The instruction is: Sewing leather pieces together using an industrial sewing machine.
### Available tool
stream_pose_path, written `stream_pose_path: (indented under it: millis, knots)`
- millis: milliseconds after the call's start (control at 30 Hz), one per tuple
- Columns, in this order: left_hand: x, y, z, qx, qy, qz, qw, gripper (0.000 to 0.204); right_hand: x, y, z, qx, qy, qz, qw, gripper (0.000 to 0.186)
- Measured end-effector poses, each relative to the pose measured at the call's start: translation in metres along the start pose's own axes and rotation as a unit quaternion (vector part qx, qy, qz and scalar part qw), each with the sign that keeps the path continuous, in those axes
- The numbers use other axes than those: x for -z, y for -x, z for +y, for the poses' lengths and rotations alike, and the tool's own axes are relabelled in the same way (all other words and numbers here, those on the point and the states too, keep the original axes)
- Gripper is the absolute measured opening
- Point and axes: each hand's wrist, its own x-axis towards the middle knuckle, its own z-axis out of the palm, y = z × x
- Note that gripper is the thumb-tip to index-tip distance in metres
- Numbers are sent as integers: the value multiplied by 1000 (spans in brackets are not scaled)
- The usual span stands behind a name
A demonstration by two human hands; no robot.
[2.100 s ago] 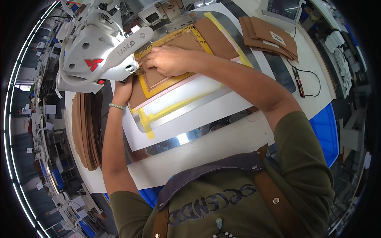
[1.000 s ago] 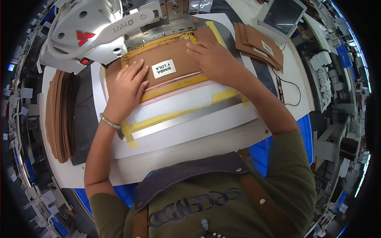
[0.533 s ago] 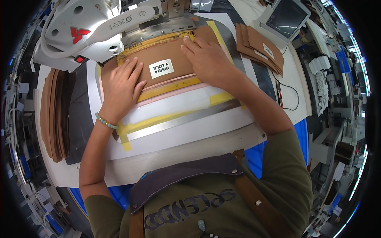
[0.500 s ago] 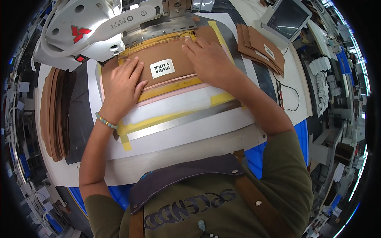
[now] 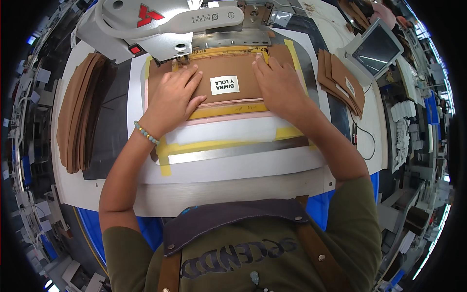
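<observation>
A brown panel, leather-like, with a white printed label on it, lies between yellow strips in a flat frame under the sewing machine head. My left hand, a beaded bracelet at its wrist, rests on the panel's left part with fingers stretched out. On the right part lies my right hand, its fingers extended toward the far yellow strip. Neither hand grips anything. The nearer yellow strip crosses just below the label. My hands cover both sides of the panel.
Stacked brown pieces stand at the left of the table. On the right are several brown labelled pieces, a tilted control screen and a dark cable. White sheet and yellow tape surround the frame. Another person shows at far upper right.
My view has shifted, so the machine, table and hands appear farther right. Both hands stay spread on the panel, with little visible movement against it.
</observation>
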Motion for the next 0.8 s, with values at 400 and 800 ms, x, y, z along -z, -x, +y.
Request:
stream_pose_path:
  millis: [400, 800]
  knots:
    - [6, 11, -4, 38, -23, -15, 999, 59, -6, -11, -14, 10, -38, 26, 999, 49]
    - [15, 16, 0, 135, -45, -61, 988, 55, -16, -33, -39, 36, -15, 96, 995, 48]
